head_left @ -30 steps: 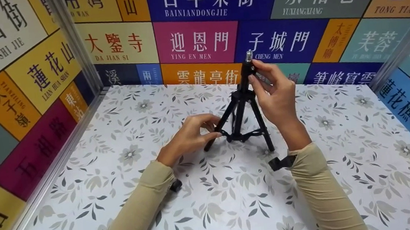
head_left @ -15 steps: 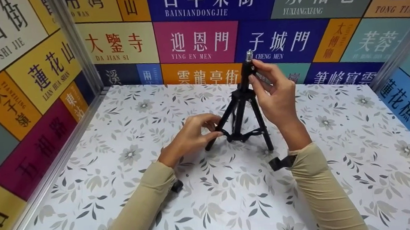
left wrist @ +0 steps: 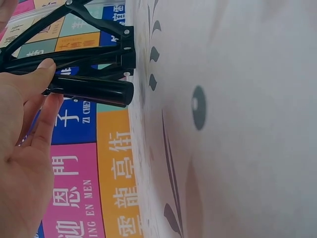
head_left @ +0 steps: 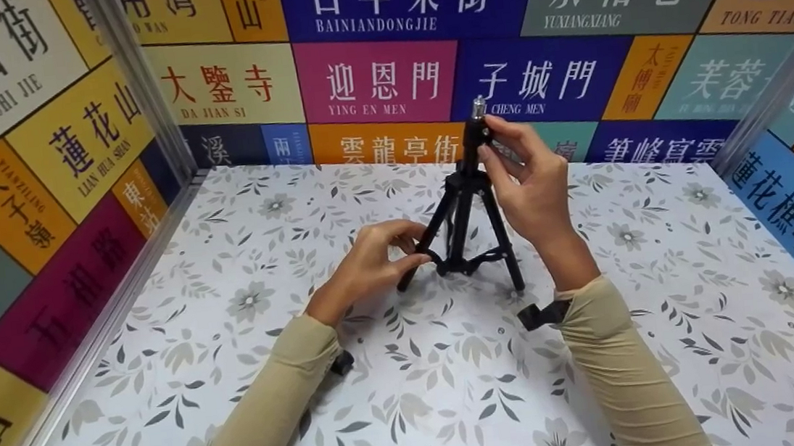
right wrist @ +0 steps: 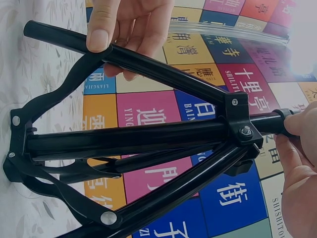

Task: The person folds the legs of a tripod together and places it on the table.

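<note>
A small black tripod (head_left: 462, 206) with a silver screw tip stands upright on the table, its legs spread part way. My left hand (head_left: 371, 262) pinches its left leg near the lower brace, thumb in front and fingers behind, as the left wrist view also shows. Up at the top, my right hand (head_left: 531, 181) pinches the centre column (head_left: 471, 143) just under the silver tip with thumb and fingers. The right wrist view shows the leg hub (right wrist: 240, 119) and the brace arms (right wrist: 69, 198) close up, with the right thumb and fingers on the column beyond the hub.
The table (head_left: 414, 396) has a white cover with grey leaves and flowers. Colourful sign-printed panels (head_left: 383, 82) stand behind it and along both sides. Metal corner posts (head_left: 150, 79) join the panels. A black strap mount (head_left: 544, 314) sits at the right wrist.
The view has shifted very slightly. Both hands keep their hold on the tripod, which stays in nearly the same place.
</note>
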Available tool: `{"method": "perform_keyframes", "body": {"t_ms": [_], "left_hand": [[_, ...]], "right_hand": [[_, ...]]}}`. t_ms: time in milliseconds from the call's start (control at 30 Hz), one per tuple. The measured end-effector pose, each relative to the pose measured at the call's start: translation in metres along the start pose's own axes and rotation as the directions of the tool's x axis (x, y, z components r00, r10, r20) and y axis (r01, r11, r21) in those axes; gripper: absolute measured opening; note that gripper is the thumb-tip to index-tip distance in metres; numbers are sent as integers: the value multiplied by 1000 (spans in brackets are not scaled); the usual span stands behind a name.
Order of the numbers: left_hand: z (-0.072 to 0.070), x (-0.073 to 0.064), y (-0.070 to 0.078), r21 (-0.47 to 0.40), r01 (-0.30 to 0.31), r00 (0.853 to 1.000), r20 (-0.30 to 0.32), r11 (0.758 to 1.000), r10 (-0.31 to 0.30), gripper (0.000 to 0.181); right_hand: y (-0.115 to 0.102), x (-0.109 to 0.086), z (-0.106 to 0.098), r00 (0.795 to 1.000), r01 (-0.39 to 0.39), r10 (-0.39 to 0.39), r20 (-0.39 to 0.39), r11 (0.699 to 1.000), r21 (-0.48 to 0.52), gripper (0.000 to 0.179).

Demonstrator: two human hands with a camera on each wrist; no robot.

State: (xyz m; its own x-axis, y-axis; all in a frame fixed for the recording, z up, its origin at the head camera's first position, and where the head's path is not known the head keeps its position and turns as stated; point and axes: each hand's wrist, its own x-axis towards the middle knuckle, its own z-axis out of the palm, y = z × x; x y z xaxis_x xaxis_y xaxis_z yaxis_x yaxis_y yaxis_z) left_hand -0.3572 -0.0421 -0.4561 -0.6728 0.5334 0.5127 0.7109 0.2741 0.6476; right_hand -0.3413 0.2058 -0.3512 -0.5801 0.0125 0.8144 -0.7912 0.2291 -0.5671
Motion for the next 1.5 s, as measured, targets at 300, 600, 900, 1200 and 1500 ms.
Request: {"method": "perform_keyframes", "body": {"t_ms": [300, 600, 900, 1200, 1500], "left_hand": [[1, 0, 1, 4, -3, 1000, -19, 1000, 3, 28], [3, 1, 2, 4, 13, 1000, -26, 1000, -13, 29], [5, 1, 2, -3, -7, 999, -42, 1000, 6, 30], [7, 1, 3, -29, 9, 998, -63, 1000, -11, 34], [9, 2, 4, -41, 14, 997, -70, 999, -16, 33]], "right_hand": [[1, 0, 0, 1000, -16, 16, -2, 1000, -27, 36], [1, -1, 0, 1000, 8, -8, 4, 1000, -21, 35], [1, -1, 0, 1000, 5, -5, 5, 1000, -25, 35], [-1, 0, 2, 1000, -22, 22, -11, 1000, 14, 35], [0, 0, 2, 1000, -27, 28, -7, 999, 18, 36]]}}
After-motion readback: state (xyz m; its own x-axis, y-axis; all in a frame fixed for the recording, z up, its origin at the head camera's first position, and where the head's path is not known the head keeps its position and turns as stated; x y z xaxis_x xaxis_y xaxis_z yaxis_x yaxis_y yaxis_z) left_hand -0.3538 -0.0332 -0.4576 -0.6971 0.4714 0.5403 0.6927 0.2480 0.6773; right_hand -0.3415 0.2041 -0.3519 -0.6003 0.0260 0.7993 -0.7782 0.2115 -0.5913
